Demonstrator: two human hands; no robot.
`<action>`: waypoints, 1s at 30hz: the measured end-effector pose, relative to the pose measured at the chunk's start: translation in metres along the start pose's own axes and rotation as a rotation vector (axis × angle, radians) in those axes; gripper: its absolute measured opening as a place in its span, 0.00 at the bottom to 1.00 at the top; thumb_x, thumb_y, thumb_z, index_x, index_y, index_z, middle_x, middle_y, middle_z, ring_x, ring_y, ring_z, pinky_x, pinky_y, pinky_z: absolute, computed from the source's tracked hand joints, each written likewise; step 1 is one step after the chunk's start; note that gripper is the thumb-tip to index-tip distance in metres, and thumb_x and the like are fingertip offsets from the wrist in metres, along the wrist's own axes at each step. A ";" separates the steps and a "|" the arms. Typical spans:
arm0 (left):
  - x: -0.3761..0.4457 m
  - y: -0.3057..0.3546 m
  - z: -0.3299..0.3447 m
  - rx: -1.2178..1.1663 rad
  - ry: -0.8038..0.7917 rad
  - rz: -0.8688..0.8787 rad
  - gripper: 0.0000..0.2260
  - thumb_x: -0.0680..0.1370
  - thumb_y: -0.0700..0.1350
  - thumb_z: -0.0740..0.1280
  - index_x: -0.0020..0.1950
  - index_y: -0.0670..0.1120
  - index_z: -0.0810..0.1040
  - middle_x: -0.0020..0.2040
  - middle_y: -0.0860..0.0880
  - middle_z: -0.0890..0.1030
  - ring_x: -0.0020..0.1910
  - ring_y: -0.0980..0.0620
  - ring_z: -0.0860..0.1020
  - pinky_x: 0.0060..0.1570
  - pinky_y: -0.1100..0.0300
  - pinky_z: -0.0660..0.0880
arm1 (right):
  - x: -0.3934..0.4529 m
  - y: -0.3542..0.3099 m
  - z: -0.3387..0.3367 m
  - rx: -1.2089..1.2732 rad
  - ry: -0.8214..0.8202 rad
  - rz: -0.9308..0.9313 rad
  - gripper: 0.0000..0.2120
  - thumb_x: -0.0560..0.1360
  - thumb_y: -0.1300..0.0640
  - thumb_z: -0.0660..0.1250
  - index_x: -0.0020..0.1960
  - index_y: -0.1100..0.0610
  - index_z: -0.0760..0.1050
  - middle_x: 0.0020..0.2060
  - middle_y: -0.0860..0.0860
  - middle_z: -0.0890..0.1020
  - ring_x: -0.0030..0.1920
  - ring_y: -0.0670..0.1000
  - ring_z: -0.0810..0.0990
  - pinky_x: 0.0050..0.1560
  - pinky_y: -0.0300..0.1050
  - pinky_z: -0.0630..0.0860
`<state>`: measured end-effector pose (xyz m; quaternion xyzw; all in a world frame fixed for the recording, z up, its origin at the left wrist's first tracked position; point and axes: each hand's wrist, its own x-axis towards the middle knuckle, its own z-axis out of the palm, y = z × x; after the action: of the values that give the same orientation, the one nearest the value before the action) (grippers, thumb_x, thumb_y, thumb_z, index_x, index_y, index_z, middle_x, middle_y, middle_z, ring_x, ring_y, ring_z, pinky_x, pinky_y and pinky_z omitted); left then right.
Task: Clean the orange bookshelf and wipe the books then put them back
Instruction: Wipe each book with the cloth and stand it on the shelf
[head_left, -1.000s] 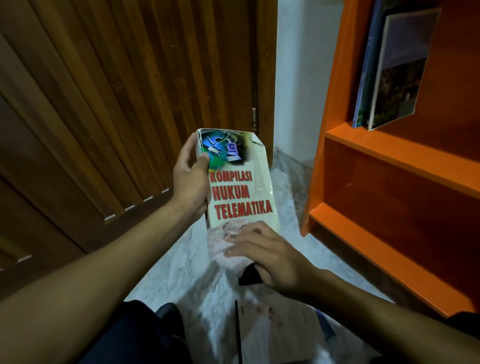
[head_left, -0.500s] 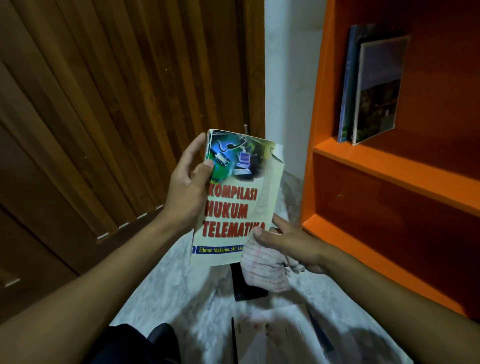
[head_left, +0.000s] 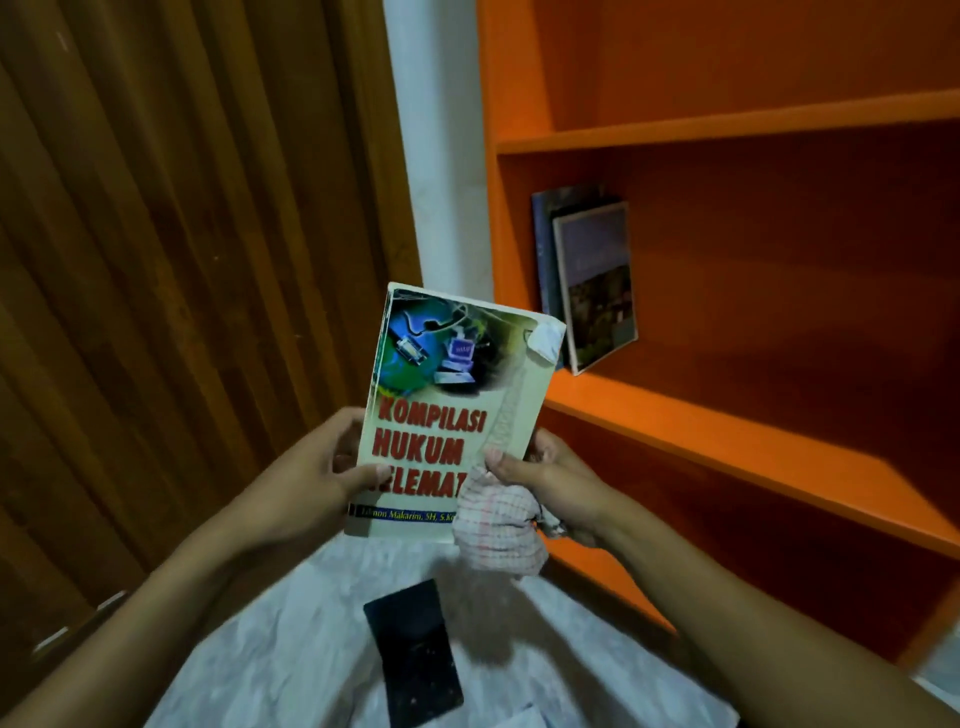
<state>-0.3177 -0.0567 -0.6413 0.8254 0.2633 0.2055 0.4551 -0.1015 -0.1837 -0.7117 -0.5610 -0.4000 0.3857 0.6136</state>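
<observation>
Dim room. Slatted brown wooden panelling (head_left: 156, 291) at left; white wall strip (head_left: 441, 171) behind; pale marbled floor (head_left: 291, 654) below, dark flat object (head_left: 413, 654) lying on it.

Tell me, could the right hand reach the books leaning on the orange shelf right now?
Probably not freely: the right hand already grips the checked cloth and pinches the book, though the way to the leaning books looks open.

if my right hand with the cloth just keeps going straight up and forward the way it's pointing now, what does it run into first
Probably the books leaning in the orange bookshelf. The right hand, gripping the checked cloth and the held book, points up toward that compartment. Depth is unclear, so the shelf's front edge could come first.
</observation>
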 end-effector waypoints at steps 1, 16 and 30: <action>0.006 0.004 0.003 -0.016 0.006 -0.008 0.13 0.79 0.38 0.67 0.60 0.51 0.74 0.51 0.53 0.84 0.47 0.58 0.84 0.40 0.63 0.81 | 0.001 -0.010 -0.009 -0.017 0.007 0.001 0.19 0.77 0.55 0.71 0.66 0.54 0.73 0.60 0.51 0.83 0.59 0.50 0.83 0.59 0.48 0.80; 0.169 0.067 0.159 -0.255 0.328 0.078 0.07 0.80 0.39 0.67 0.56 0.42 0.71 0.47 0.51 0.79 0.48 0.49 0.81 0.37 0.63 0.80 | -0.001 -0.083 -0.110 -0.402 0.724 -0.173 0.13 0.76 0.44 0.69 0.55 0.48 0.71 0.50 0.47 0.79 0.48 0.50 0.82 0.50 0.58 0.82; 0.279 0.080 0.257 -0.177 0.616 -0.150 0.13 0.75 0.30 0.62 0.57 0.40 0.70 0.59 0.39 0.68 0.55 0.38 0.72 0.55 0.47 0.72 | -0.014 -0.088 -0.189 -0.373 0.782 -0.198 0.12 0.77 0.42 0.68 0.54 0.48 0.75 0.22 0.47 0.72 0.18 0.45 0.69 0.23 0.38 0.64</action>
<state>0.0678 -0.0839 -0.6739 0.6599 0.4299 0.4335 0.4379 0.0698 -0.2744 -0.6340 -0.7246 -0.2524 0.0051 0.6412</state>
